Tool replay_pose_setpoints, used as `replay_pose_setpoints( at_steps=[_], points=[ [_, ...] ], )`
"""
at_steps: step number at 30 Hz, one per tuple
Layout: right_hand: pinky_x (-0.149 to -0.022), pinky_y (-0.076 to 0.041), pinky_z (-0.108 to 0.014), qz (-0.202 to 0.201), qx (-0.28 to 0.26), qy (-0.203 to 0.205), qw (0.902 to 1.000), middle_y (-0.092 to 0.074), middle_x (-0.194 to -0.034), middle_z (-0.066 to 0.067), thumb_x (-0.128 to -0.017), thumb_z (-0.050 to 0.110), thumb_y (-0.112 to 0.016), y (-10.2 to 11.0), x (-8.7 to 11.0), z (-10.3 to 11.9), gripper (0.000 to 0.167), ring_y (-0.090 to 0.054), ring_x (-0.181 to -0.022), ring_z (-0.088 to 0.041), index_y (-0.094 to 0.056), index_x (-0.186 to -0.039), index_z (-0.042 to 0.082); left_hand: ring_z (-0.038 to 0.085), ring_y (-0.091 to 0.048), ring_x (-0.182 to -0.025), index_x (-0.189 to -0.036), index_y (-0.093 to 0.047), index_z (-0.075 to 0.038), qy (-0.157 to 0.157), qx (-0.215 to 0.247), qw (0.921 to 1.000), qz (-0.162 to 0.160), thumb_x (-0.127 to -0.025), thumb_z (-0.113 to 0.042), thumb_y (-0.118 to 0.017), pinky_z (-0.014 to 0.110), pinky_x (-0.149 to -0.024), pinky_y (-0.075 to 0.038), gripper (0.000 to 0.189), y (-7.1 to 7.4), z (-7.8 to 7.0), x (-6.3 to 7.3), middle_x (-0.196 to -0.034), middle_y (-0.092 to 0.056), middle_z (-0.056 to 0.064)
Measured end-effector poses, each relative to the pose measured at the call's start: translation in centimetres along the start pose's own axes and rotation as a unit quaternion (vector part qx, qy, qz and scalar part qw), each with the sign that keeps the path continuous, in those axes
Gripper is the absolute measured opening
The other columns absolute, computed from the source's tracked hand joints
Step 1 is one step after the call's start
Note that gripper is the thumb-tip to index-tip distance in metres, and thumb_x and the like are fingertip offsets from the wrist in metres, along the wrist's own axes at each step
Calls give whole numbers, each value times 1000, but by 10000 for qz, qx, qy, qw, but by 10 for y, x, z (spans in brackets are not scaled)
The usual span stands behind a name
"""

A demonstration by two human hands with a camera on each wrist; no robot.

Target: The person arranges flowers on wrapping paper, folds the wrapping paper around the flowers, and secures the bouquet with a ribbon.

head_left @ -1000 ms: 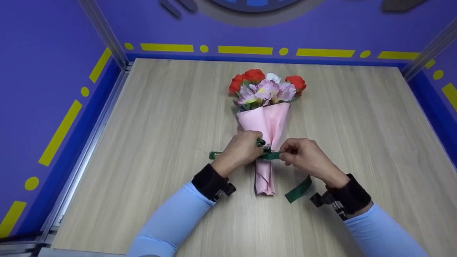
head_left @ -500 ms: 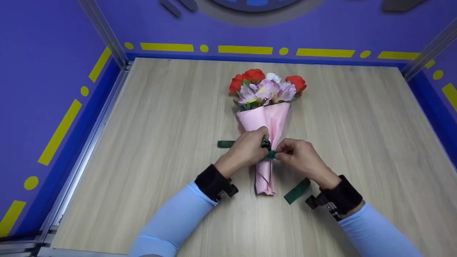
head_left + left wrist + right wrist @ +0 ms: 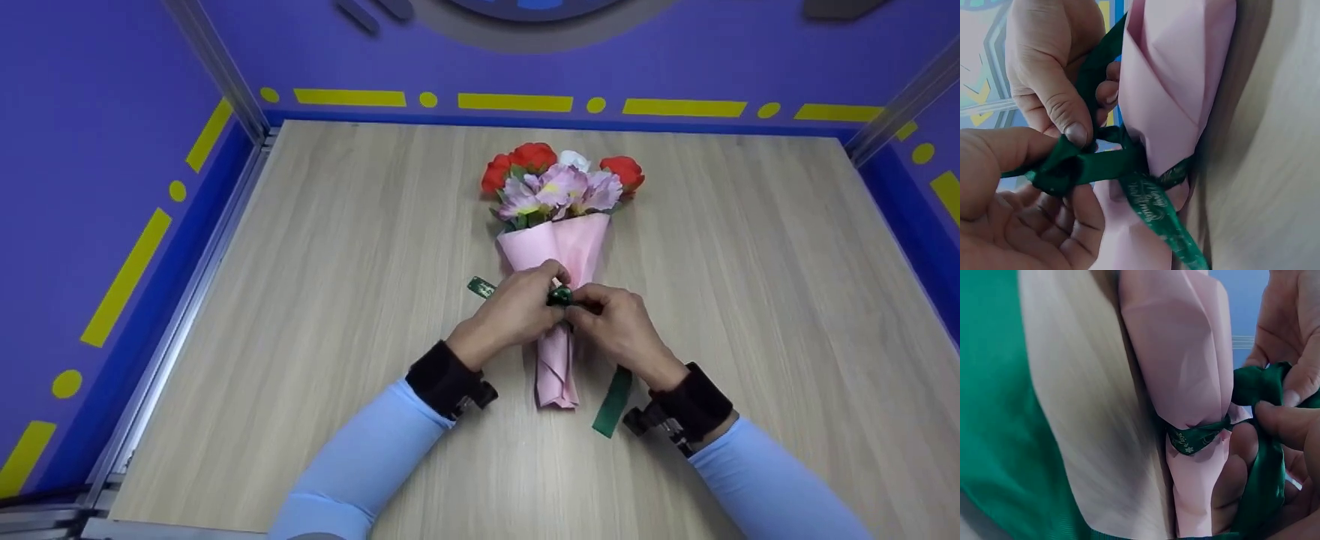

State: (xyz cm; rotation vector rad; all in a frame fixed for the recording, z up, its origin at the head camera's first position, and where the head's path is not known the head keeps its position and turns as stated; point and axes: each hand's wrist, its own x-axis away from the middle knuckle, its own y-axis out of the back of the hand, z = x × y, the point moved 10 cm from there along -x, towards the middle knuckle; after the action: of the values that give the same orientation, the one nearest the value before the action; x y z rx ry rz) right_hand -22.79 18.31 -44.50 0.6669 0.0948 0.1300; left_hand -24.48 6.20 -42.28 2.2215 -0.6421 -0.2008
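A bouquet of red, white and pale purple flowers [image 3: 559,187] lies on the table, wrapped in pink paper [image 3: 556,367]. Dark green ribbon [image 3: 1100,167] circles its narrow waist, gathered into a loop there. My left hand [image 3: 517,307] pinches the ribbon's loop between thumb and fingers, above the paper. Close against it, my right hand [image 3: 619,322] pinches another part of the ribbon. In the right wrist view the ribbon band [image 3: 1199,437] hugs the paper, and both hands meet beside it. Pale lettering shows on a loose tail in the left wrist view.
One ribbon end [image 3: 481,286] sticks out left of my left hand; a longer one [image 3: 613,403] hangs below my right wrist. The wooden table [image 3: 360,247] is bounded by blue-purple panels [image 3: 517,79] with yellow marks. Each wrist wears a black strap with a camera.
My right hand has moved left to meet the left hand, which shifted slightly up and right. The stretched ribbon is now bunched between them. The left ribbon end has swung upward. The bouquet stays put.
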Motion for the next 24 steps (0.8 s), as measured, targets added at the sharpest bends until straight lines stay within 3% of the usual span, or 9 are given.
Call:
replay_pose_setpoints(
  at_steps=[5, 10, 16, 19, 24],
  points=[
    [-73, -50, -28, -98, 273, -212, 9994, -76, -89, -2, -94, 12, -75, 0, 0, -2, 4, -64, -81, -17, -80, -95, 11, 21, -64, -87, -101, -76, -9, -4, -618, 9981, -6, -97, -18, -72, 32, -74, -51, 11, 0, 3, 2, -93, -70, 7],
    [-74, -49, -32, -177, 338, -201, 9991, -74, -92, -5, -96, 13, -76, 0, 1, -1, 5, -63, -84, -20, -78, -95, 9, 24, -60, -84, -85, -70, -10, -263, -843, 9961, -71, -96, -24, -72, 33, -72, -45, 18, 4, 3, 2, -84, -64, 4],
    [-72, -48, -30, -308, 276, -252, 9988, -72, -87, -4, -96, 13, -74, 1, 0, -3, 5, -63, -80, -19, -75, -95, 8, 16, -56, -71, -89, -65, -12, -227, -481, 9983, 233, -102, -28, -67, 27, -62, -41, 21, 2, 5, 2, -75, -55, -4],
    [-71, -48, -31, -390, 289, -283, 9984, -70, -85, -5, -94, 10, -73, 0, 0, -4, 4, -62, -78, -20, -70, -96, 7, 14, -54, -70, -91, -66, -13, -103, -340, 9989, 314, -99, -24, -68, 24, -59, -40, 14, -1, 8, 1, -74, -53, -5],
    [-72, -48, -30, -323, 71, -438, 9985, -69, -85, -3, -93, 9, -74, -2, 1, -9, 8, -61, -80, -19, -66, -94, 9, 15, -57, -71, -100, -65, -13, 17, -613, 9980, 175, -94, -17, -72, 26, -58, -41, 10, -7, 10, -1, -77, -58, -4]
  ],
)
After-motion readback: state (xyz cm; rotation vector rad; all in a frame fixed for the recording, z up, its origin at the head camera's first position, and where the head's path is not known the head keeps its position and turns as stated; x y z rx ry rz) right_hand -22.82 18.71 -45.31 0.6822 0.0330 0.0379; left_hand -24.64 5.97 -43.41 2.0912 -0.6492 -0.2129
